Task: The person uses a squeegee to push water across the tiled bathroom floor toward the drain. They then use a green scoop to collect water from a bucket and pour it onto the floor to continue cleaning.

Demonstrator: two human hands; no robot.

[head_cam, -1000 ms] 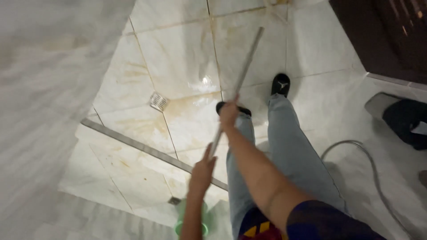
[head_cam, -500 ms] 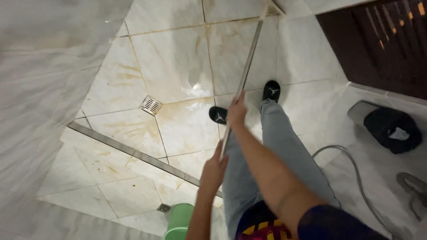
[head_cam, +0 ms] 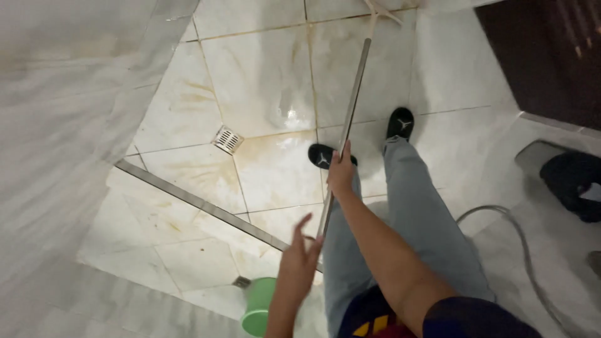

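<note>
I look down at a wet, stained white tile floor (head_cam: 269,94). A long metal pole (head_cam: 352,106) runs from my hands up to a squeegee head (head_cam: 382,11) at the top edge of the view. My right hand (head_cam: 341,172) grips the pole about midway. My left hand (head_cam: 299,260) is at the pole's lower end, fingers spread, only loosely touching it. My legs in grey jeans and black shoes (head_cam: 400,122) stand just right of the pole.
A square floor drain (head_cam: 226,139) lies left of the pole. A metal strip (head_cam: 188,197) crosses the floor diagonally. A green bucket (head_cam: 260,307) stands below my left hand. A grey hose (head_cam: 501,216) curls at right, near a dark object (head_cam: 573,181). Marble wall at left.
The view has shifted down and left, showing more floor. My left hand has loosened from the pole's end and its fingers have spread. The right hand keeps its grip.
</note>
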